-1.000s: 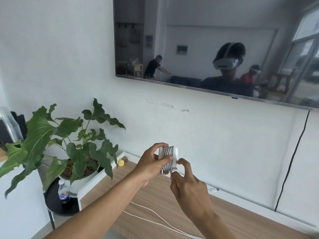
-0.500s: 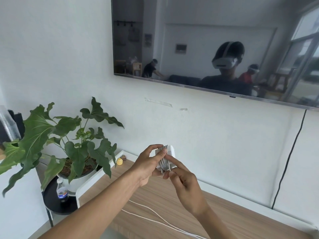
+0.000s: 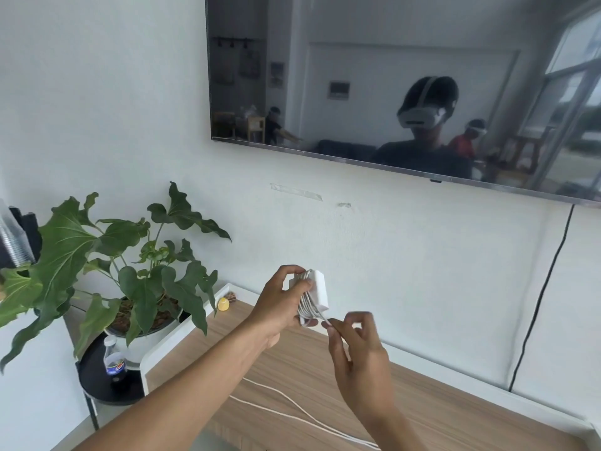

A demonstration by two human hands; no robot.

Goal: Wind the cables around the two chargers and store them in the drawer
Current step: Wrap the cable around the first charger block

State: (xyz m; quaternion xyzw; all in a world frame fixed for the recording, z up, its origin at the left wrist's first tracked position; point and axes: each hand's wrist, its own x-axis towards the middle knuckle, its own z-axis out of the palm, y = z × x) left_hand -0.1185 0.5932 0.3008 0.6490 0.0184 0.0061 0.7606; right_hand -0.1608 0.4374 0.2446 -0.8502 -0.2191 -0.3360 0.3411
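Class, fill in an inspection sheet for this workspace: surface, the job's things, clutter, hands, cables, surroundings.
Surface: wooden top with a white rim.
Job's things: white charger with its cable wound round it; second charger and drawer not seen.
Clutter: small yellow thing at the top's far left corner.
Hands: left hand grips the charger; right hand pinches the cable just off the charger.
Cables: loose white cable lies on the top; black cable hangs down the wall.
Surroundings: TV, plant, bottle on a black stand.

No legible text or labels
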